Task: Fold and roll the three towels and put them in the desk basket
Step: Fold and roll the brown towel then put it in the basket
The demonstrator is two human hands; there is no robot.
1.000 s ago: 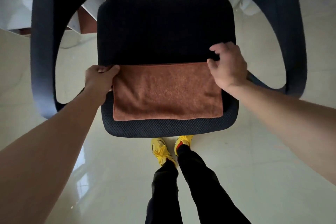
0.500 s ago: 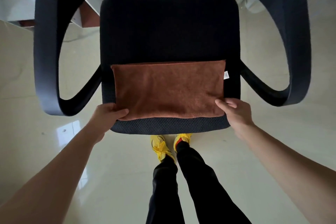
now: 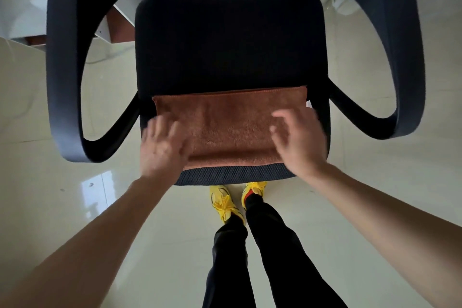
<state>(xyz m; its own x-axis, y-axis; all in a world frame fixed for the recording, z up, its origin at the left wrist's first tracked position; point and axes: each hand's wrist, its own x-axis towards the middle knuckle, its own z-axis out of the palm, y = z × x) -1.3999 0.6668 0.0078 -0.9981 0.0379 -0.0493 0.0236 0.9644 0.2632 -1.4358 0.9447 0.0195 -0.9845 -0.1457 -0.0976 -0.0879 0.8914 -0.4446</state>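
Left hand palm-down on the 7 o'clock corner of the brown towel, fingers spread and loose. Right hand likewise on the 5 o'clock corner, fingers slightly bent. Both blurred; no pinch visible, nothing lifted.

Towel folded into a band across the 6 o'clock half of the chair seat, its near edge thickened into a low lip.

Probably the start of the rolling step for this towel: folding done, first turn forming. Next, likely: tuck that lip under the fingertips and push evenly toward 12 o'clock, keeping both ends level and tight to avoid a loose or cone-shaped roll.
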